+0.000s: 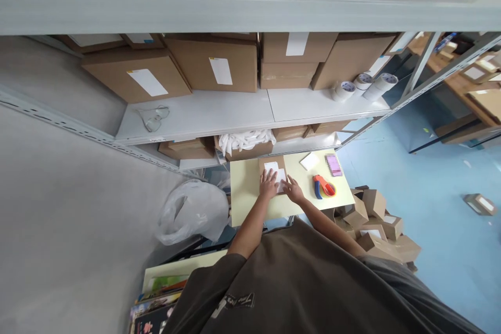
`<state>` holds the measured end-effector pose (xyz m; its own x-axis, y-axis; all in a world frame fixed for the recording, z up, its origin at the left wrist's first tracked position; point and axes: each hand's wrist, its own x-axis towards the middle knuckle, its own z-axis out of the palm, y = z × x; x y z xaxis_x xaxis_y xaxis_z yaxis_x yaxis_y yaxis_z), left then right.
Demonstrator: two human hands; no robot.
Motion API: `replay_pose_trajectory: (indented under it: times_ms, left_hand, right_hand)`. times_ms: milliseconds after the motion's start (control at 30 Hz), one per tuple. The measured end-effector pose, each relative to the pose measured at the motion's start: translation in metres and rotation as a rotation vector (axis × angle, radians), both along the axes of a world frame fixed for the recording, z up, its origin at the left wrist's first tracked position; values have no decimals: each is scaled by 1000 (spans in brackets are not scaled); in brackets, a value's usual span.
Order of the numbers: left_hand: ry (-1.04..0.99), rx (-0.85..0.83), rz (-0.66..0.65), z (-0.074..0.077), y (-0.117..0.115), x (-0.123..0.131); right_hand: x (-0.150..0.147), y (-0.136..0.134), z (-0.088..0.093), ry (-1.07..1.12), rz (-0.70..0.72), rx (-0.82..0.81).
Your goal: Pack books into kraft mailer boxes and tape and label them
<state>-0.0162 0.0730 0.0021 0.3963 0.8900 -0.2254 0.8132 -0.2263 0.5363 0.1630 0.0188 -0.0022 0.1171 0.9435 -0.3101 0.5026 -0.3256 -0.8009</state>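
Note:
A small brown cardboard box (266,163) lies on the pale yellow table (245,180), with white paper labels (281,175) on its top. Fingers spread, my left hand (268,185) rests flat on the box and the left part of the labels. My right hand (293,189) is at the box's right edge, its fingers apart and touching the label's side. To the right are a red and blue tape dispenser (323,187), a white pad (309,161) and a purple stack of cards (333,165).
Shelves (230,109) with cardboard boxes, tape rolls (343,91) and glasses (154,119) rise beyond the table. A plastic bag (195,211) stands at the left. Small boxes (376,224) are heaped at the right. Another desk (465,94) is at far right.

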Motion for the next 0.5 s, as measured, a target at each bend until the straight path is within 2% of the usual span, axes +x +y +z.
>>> replay_pose_trajectory:
  times_ms: [133,200,267,367,400,500]
  left_hand:
    - [-49,13,13,-3,1,-5]
    - [-93,7,17,-3,2,-13]
    - [-165,-1,34,-4,4,-30]
    - [-322,-68,115,-3,10,-73]
    - [-371,-109,183,-2,11,-90]
    - [-467,-246,493,5,8,-133]
  right_hand:
    - [5,-16,-10,347,-412,-100]
    - [6,-15,-9,441,-511,-130]
    - [5,-11,-5,470,-507,-149]
    - [-5,-1,0,449,-457,-184]
    - [-12,3,1,448,-429,-194]
    - [-40,10,-2,496,-324,-173]
